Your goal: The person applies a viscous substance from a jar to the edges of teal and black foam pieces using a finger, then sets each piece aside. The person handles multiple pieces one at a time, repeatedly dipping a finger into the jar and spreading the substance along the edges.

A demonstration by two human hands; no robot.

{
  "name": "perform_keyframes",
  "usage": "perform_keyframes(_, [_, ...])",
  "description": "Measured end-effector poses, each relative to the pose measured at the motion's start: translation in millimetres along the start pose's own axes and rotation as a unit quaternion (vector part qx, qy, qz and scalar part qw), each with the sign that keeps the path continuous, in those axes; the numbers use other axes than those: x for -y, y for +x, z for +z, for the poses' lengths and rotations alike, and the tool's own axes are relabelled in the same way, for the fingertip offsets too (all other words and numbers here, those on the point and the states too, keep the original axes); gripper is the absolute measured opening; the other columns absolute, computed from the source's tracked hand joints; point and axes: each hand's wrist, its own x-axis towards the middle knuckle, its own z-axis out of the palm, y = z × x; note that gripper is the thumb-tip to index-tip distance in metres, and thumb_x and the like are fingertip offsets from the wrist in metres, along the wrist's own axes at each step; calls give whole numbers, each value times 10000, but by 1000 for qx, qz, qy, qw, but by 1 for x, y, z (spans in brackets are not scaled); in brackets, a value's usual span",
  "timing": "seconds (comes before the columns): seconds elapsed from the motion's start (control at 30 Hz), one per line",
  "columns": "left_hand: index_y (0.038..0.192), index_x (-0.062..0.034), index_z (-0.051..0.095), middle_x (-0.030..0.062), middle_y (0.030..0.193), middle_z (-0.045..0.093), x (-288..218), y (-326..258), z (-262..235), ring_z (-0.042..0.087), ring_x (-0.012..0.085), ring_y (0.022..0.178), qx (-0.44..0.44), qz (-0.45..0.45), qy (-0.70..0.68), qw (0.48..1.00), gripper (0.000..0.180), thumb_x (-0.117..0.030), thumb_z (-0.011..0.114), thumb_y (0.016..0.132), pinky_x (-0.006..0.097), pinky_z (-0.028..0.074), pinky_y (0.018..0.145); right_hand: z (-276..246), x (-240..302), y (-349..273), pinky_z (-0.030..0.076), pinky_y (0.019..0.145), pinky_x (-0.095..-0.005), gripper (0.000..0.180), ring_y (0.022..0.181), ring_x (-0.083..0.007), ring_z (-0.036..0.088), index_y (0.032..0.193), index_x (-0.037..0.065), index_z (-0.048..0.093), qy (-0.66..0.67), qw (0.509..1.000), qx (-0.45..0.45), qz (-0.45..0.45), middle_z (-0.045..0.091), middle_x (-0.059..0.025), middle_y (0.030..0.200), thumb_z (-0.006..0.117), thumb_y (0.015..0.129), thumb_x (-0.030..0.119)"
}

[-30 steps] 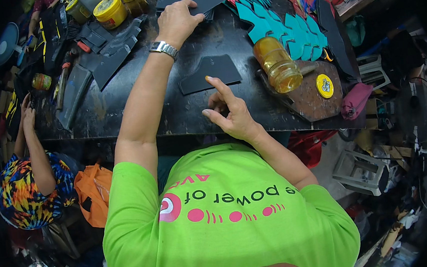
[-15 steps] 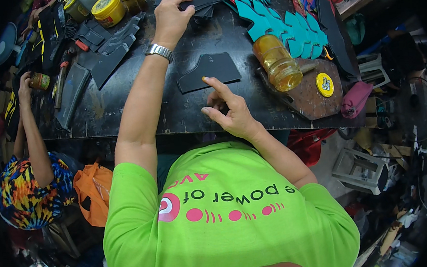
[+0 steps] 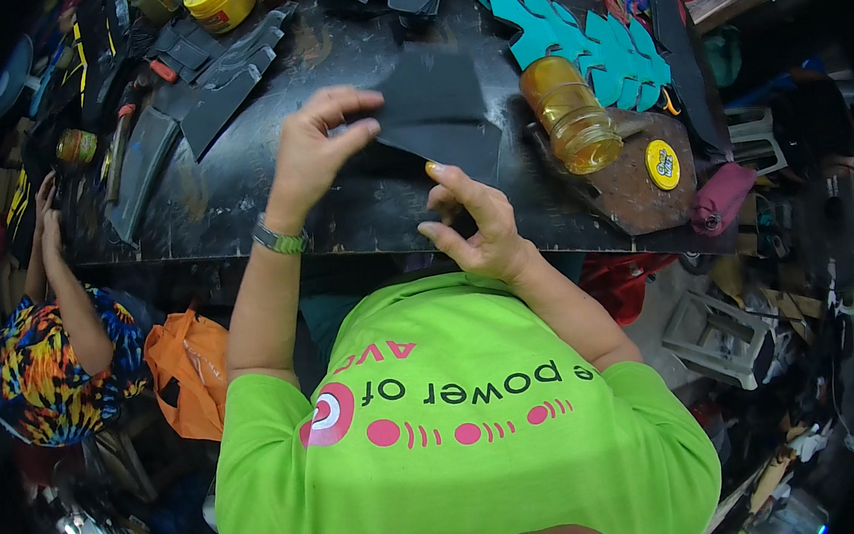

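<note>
My left hand [image 3: 313,150] is raised over the black worktable [image 3: 241,196] and pinches a flat black foam piece [image 3: 428,86] between thumb and fingers. The piece hangs just above a second black foam piece [image 3: 463,154] that lies flat near the table's front edge. My right hand [image 3: 479,223] rests at that edge with its fingers spread. Its index fingertip touches the near side of the lying piece and it grips nothing.
An amber jar [image 3: 571,115] stands right of the pieces, beside teal cut shapes [image 3: 580,39] and a yellow lid [image 3: 662,163]. Long black cutouts [image 3: 222,77] and yellow tins [image 3: 216,2] lie far left. Another person [image 3: 61,326] in a colourful shirt works at the left edge, near an orange bag [image 3: 189,371].
My left hand has come back from the far side of the table with a black foam piece and holds it over the lying one. My right hand stayed at the front edge.
</note>
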Motion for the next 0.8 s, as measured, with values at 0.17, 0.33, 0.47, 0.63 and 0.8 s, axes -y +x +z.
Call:
perform_keyframes(0.17, [1096,-51,746,75,1152,680,-1,-19,0,657,176,1018,46,-66,172,982,266,-119,776,840,286,523,841,2,-3,1,479,610,-235,735,641,-104,577,1496,72,409,39,996,-20,79,618,-66,818,741,842,16])
perform_keyframes(0.33, [1072,-64,748,122,1176,682,-14,25,-1,674,288,1023,-77,94,326,938,335,-285,793,825,362,543,839,1,-3,0,476,659,-230,751,695,-88,579,1529,91,349,41,991,-20,122,630,-50,839,707,873,22])
perform_keyframes(0.47, [1091,-82,744,148,1201,671,-10,93,15,672,316,1044,-82,96,275,953,449,-417,798,797,402,544,864,1,-3,2,474,629,-236,756,660,-91,577,1533,112,349,23,989,-12,143,620,-57,806,709,873,30])
perform_keyframes(0.63, [1127,-77,727,169,1130,689,4,145,36,673,323,1053,-114,51,469,874,550,-484,796,763,439,538,910,2,-4,3,464,632,-230,767,672,-78,565,1539,121,339,32,987,-16,156,617,-47,814,709,874,29])
perform_keyframes(0.8, [1093,-85,745,157,1059,727,7,157,35,695,326,1006,-64,-1,457,887,457,-405,782,769,443,550,897,1,-5,3,452,630,-220,762,673,-65,545,1540,133,340,52,986,-23,157,604,-33,809,703,879,20])
